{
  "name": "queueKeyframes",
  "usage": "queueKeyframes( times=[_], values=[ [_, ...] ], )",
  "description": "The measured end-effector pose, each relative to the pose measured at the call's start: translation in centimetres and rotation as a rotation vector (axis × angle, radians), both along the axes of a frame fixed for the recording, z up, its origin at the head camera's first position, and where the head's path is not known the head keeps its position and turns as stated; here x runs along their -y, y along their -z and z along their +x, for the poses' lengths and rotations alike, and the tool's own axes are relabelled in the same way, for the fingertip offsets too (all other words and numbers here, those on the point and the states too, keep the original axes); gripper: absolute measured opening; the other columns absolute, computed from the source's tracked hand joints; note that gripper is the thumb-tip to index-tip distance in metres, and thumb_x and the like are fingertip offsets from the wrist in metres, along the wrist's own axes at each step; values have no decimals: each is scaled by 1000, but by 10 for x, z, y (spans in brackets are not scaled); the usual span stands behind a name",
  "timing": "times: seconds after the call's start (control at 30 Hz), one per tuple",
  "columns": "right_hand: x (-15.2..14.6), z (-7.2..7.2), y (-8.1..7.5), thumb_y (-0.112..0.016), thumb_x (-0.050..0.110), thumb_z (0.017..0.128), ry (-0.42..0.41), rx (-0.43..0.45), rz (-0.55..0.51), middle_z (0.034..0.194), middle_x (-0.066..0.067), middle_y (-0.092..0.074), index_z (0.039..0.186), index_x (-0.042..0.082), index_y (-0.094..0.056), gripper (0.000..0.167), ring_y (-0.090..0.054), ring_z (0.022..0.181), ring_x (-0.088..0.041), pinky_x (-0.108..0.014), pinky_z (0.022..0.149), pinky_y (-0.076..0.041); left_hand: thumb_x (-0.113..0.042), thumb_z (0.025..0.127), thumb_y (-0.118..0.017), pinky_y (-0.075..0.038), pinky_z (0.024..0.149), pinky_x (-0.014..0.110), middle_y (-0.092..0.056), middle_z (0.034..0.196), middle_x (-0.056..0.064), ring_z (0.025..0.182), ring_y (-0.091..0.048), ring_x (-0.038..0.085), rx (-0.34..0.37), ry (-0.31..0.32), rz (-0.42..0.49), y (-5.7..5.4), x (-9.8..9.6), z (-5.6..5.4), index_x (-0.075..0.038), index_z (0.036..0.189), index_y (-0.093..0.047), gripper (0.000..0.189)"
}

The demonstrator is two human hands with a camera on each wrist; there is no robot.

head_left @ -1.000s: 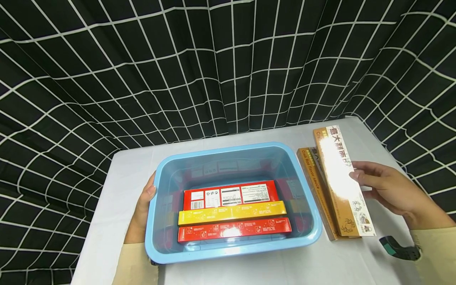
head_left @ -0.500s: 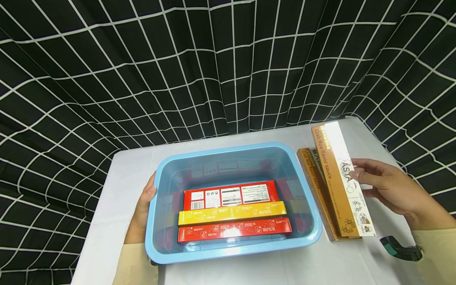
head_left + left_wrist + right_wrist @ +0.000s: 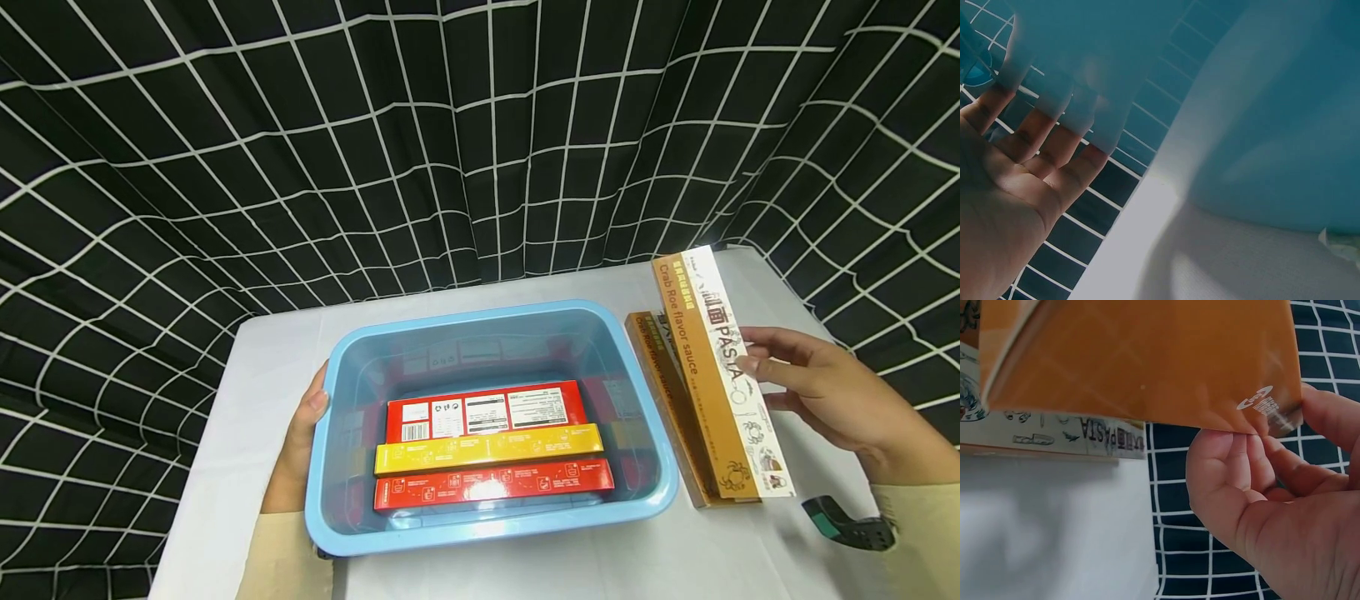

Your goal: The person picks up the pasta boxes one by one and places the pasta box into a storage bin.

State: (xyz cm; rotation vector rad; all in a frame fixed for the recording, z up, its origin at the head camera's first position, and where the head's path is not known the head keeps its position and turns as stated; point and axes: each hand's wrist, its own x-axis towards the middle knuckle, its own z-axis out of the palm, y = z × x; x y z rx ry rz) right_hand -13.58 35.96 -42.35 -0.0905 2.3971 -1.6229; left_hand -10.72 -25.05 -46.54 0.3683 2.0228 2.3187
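- Two grips here: my left hand point(image 3: 302, 425) has the blue tub point(image 3: 487, 528) by its left end, thumb over the rim in the head view.
- Left wrist cam gets what my head cam misses: that hand's fingers point(image 3: 1075, 175), slightly spread, tips kinda hazy behind blue plastic.
- My right hand point(image 3: 813, 379) is pinching the pasta box point(image 3: 712, 375) by its white side. It's just right of the tub, tilted and overlapping a second brown box point(image 3: 658, 367) on the white counter point(image 3: 255, 375). Can't tell if the two boxes touch.
- From the head you can read "PASTA" and "Crab Roe flavor sauce" on it; the right wrist shows its wide orange face instead, small white mark near my fingertips.
- Only the head view shows what's inside the tub: a yellow box point(image 3: 487, 448) between two red boxes point(image 3: 495, 485).
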Motion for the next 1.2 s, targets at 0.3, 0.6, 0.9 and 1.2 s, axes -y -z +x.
queueKeyframes(
  times=[0.3, 0.6, 0.9, 1.2],
  values=[
    [3, 0, -10, -64, 2, 110, -8, -18, 9, 127, 6, -68, 142, 21, -56, 38, -72, 104, -17, -39, 78, -64, -41, 105, -37, -34, 118, 34, -41, 166, 8, 148, -37, 27, -6, 6, -6, 0, 0, 1, -12, 174, -24, 76],
    [8, 0, -18, -66, 4, 110, 2, -24, 44, 130, 7, -66, 147, 16, -53, 42, -70, 104, -16, -37, 79, -64, -41, 106, -35, -35, 118, 32, -42, 167, 5, 149, -39, 24, -20, 18, -3, 2, 1, 1, -14, 174, -25, 74],
    [15, 2, -27, -65, 1, 109, -9, -52, 50, 129, 6, -66, 148, 17, -51, 45, -71, 102, -17, -36, 78, -64, -40, 106, -33, -38, 117, 35, -46, 162, 9, 146, -41, 27, -30, 39, 28, 3, 2, 2, -16, 171, -32, 69],
    [22, 3, -32, -65, -2, 108, -12, -73, 60, 129, 6, -65, 152, 7, -48, 48, -70, 102, -16, -34, 78, -63, -40, 106, -32, -39, 116, 37, -46, 162, 10, 144, -42, 28, -8, 26, 7, 3, 3, 2, -18, 170, -33, 68]
  ],
)
